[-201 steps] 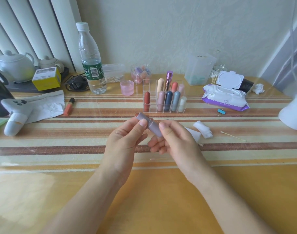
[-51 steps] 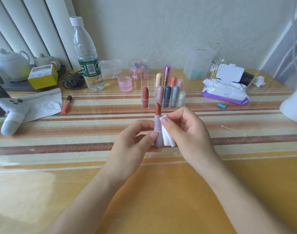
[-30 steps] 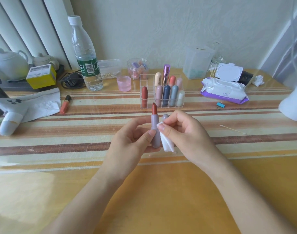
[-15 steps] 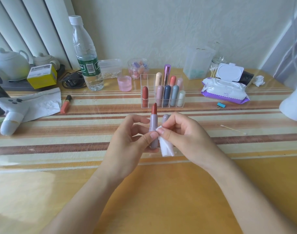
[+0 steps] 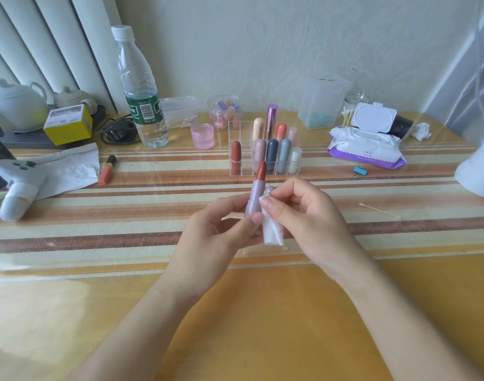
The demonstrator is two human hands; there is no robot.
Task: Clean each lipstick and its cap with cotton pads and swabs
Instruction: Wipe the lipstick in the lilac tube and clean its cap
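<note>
**Change.** Some seconds ago the lipstick [image 5: 255,200] lay capped and slanted between my two hands. It now stands upright and uncapped over the table [image 5: 262,312], just in front of the clear organiser [image 5: 298,171], with its red-brown bullet exposed at the top. The cotton pad [image 5: 272,231], which was then lying on the table, is now in my right hand [image 5: 309,215] and set against the right side of the lilac tube. Over the last second the hold and the contact are essentially the same, apart from a small shift of the pad along the tube.

**Meaning.** I judge that wiping of this tube's body is in progress and not finished. The cap [image 5: 270,190] has yet to be cleaned. The other lipsticks stand capped in the organiser. A cotton swab [image 5: 379,210] lies on the table to my right, well apart from my hands.

**Fingers.**
- **Left hand** [image 5: 216,235]: curled, with the thumb [image 5: 255,217] in front and the fingers behind, pinching the lower tube.
- **Right hand:** curled, with the thumb [image 5: 267,206] pressing the folded pad onto the tube. A lilac rounded end, which I take to be the cap, shows tucked behind the fingertips. I cannot tell exactly how it is held.
</note>
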